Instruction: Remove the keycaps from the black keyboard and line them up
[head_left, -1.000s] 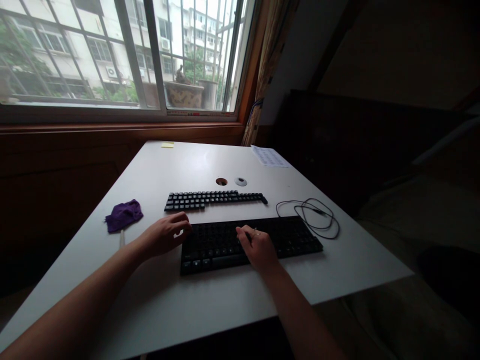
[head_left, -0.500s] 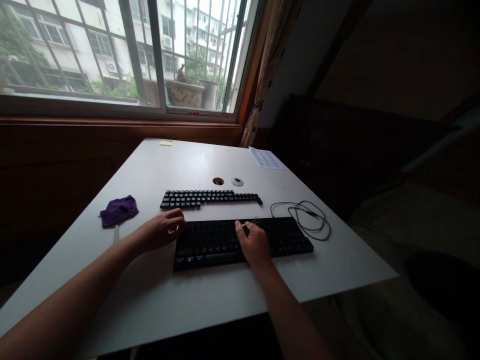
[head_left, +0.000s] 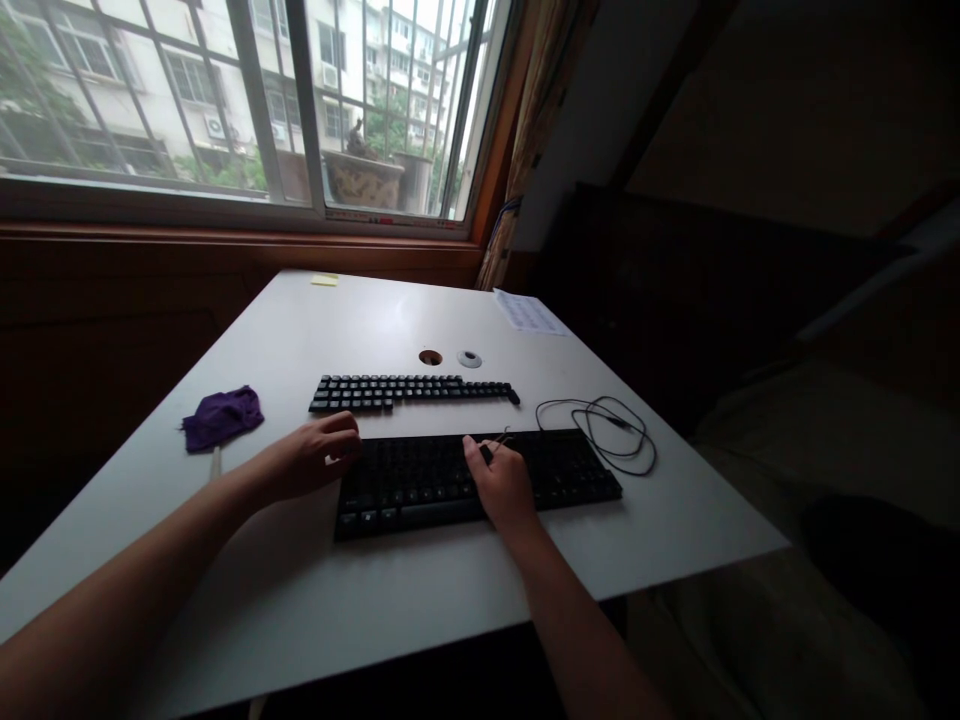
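A black keyboard (head_left: 427,513) lies on the white table, its front row of keys in place and its upper part dark, with few keycaps to make out. My left hand (head_left: 321,452) is curled at its left rear corner, fingertips gripping the edge. Over the middle of the keyboard, my right hand (head_left: 505,478) is closed around a small keycap puller (head_left: 487,454) with a black handle and thin wire prongs. Its lower end is hidden by my fingers. Behind the keyboard, loose black keycaps (head_left: 360,392) stand lined up in rows.
A purple cloth (head_left: 223,418) and a pale stick (head_left: 216,462) lie at the left. To the right is a coiled black cable (head_left: 637,428). A table hole (head_left: 430,357), its round grey cover (head_left: 469,359), a printed sheet (head_left: 529,312) and a yellow note (head_left: 325,280) are farther back.
The whole view has shifted slightly, so everything sits a little more to the left. Both hands keep nearly the same places on the keyboard.
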